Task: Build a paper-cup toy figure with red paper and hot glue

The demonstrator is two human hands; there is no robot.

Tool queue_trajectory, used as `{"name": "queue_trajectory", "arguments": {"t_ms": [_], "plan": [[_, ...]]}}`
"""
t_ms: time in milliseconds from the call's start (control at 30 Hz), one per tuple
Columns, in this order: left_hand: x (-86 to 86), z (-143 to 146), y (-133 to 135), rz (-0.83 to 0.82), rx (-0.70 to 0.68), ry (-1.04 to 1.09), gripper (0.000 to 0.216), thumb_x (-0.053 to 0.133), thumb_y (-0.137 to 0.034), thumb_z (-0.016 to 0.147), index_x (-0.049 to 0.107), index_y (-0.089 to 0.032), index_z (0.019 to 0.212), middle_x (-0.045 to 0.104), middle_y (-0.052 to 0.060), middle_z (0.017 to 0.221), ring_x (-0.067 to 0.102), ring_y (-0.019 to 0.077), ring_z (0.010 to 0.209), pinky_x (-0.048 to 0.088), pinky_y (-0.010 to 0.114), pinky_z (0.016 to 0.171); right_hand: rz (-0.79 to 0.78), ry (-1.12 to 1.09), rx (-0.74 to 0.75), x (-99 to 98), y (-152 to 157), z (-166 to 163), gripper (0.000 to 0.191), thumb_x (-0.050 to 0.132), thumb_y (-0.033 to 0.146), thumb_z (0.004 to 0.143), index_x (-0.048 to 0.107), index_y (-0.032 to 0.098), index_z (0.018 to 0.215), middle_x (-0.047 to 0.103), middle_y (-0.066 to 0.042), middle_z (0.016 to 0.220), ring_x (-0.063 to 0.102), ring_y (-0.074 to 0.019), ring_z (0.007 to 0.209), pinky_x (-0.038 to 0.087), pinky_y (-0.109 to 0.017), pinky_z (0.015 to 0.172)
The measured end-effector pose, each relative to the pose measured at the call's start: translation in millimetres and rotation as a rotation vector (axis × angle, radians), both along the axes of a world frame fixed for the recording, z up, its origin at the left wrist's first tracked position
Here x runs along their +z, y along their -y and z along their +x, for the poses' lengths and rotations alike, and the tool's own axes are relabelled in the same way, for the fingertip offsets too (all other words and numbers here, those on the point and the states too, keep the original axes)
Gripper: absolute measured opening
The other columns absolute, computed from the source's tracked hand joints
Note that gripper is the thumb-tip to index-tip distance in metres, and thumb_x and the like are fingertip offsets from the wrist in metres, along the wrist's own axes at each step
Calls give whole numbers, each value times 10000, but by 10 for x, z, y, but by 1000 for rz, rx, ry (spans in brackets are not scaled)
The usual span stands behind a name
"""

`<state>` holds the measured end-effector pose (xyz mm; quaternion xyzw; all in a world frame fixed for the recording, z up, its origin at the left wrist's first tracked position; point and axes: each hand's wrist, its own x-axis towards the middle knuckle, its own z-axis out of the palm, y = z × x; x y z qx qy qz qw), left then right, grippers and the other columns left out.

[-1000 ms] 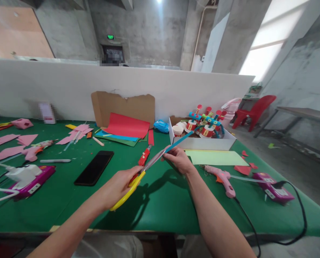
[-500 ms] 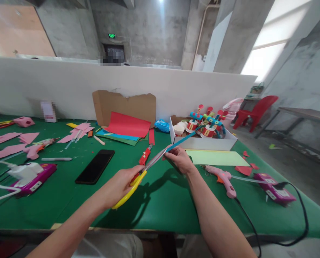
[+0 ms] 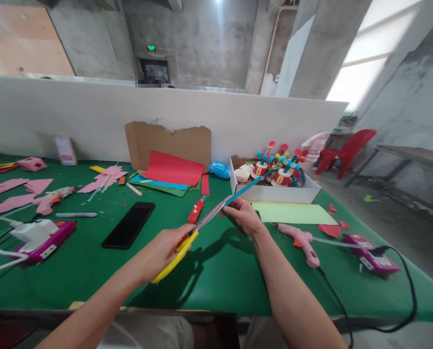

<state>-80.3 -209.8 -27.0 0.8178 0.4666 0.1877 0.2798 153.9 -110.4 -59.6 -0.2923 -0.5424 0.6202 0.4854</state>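
Note:
My left hand (image 3: pixel 168 247) is wrapped round the yellow handles of a pair of scissors (image 3: pixel 178 259). The metal blades point away to the upper right, towards my right fingers. Between the thumb and fingers of my right hand (image 3: pixel 242 213) is a narrow blue paper strip (image 3: pixel 243 190), slanting up to the right. The blade tips meet the strip's near end beside my right thumb; whether they touch the paper I cannot tell. On the table just behind the scissors lies a red-handled tool (image 3: pixel 196 210), partly hidden by them.
Behind my right hand stands a white box (image 3: pixel 281 195) of paper-cup figures. A pink glue gun (image 3: pixel 303 242) and purple power strip (image 3: pixel 371 257) with a cable lie right. Left are a phone (image 3: pixel 129 225) and pink paper pieces (image 3: pixel 105 179); coloured sheets (image 3: pixel 174 168) lie at the back.
Both hands and the scissors stay almost in place. The far tip of the blue strip has shifted very slightly left and up.

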Motion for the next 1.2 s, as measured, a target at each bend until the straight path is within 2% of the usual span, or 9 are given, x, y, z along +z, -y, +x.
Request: {"name": "queue_trajectory", "arguments": {"t_ms": [167,300,400,467,600,733,900,1000,1200], "plan": [[39,23,16,-46,1,25,412,423,-347,878,540,-129,1207,597,22,764,515,132,615,425,212,587,7,7,-3,-8,0,-1,327,859,396,565,684,196,756,691,14,674,641,-137,613,526,-287,684],[-18,29,30,-144,20,86,419,443,-402,862,533,-148,1182,558,-6,733,465,97,507,393,197,490,5,9,-6,-4,6,1,327,862,395,559,686,198,750,690,20,655,642,-133,594,526,-277,673],[-94,-22,8,-225,113,143,483,473,-470,835,498,-183,1223,549,-23,724,454,95,464,381,203,448,8,19,-12,12,10,0,333,860,405,553,691,198,751,705,9,685,643,-131,592,524,-276,677],[-121,-86,-44,-182,215,116,500,482,-499,823,493,-200,1223,562,-23,706,488,120,480,396,222,465,12,33,-21,23,7,-4,323,852,409,561,693,199,748,718,-4,714,645,-134,604,522,-282,693],[-114,-192,-234,-12,491,-259,383,492,-411,830,518,-212,1156,661,43,768,640,233,689,448,282,601,-6,69,-112,15,-37,-8,298,841,398,555,690,195,713,712,-17,688,638,-145,632,504,-294,711],[-155,-142,-404,-47,618,-631,300,447,-325,855,518,-193,1115,700,146,955,673,319,889,472,343,674,-51,105,-255,-45,-111,4,277,821,386,550,684,178,671,683,-12,637,601,-138,632,468,-283,690],[-229,-9,-401,-60,576,-733,329,384,-325,899,513,-141,1138,675,185,1009,666,318,901,490,378,690,-95,106,-323,-100,-151,-2,278,809,372,528,663,169,650,659,0,633,565,-127,614,448,-280,661],[-206,41,-334,51,506,-794,322,412,-303,893,574,-123,1105,638,197,1063,634,327,956,487,401,727,-105,115,-322,-92,-147,-13,272,795,375,538,654,169,648,647,5,624,561,-125,607,442,-277,651],[-266,263,-401,410,109,-638,348,396,-74,866,696,-197,994,651,119,1007,559,266,1008,433,381,854,-105,132,-281,-82,-124,-44,256,774,365,550,650,171,661,630,16,607,538,-114,572,436,-269,618]]}}
